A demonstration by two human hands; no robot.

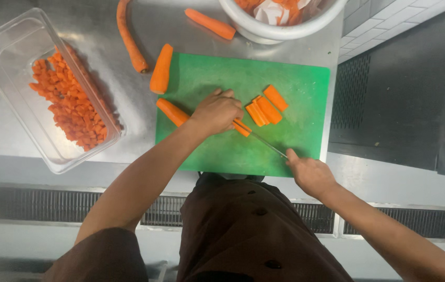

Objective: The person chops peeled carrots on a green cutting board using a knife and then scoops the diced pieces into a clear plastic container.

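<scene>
Stainless steel forms the desk (144,141), seen from above by a person in a dark brown buttoned top, with dark perforated floor mats to the right. A green cutting board (306,83) lies on the desk directly in front of the person. The left hand (216,112) rests on the board with its fingers curled down, pressing a carrot piece (242,128) that shows just beyond the knuckles. The right hand (311,175) is closed around the handle of a knife (267,143) at the board's near edge; the thin blade runs diagonally up to the carrot piece under the left hand. Just beside that hand lie several cut carrot sticks (267,107), side by side on the board. A longer carrot half (173,112) lies at the board's left edge, partly hidden by the left wrist, and another peeled carrot (161,69) sits across the board's upper left corner. Further left stands a clear plastic tub (3,57) holding diced carrot (68,102). A long whole carrot (128,39) lies behind the board, and a round bowl (285,31) of carrot peelings sits at the top.
</scene>
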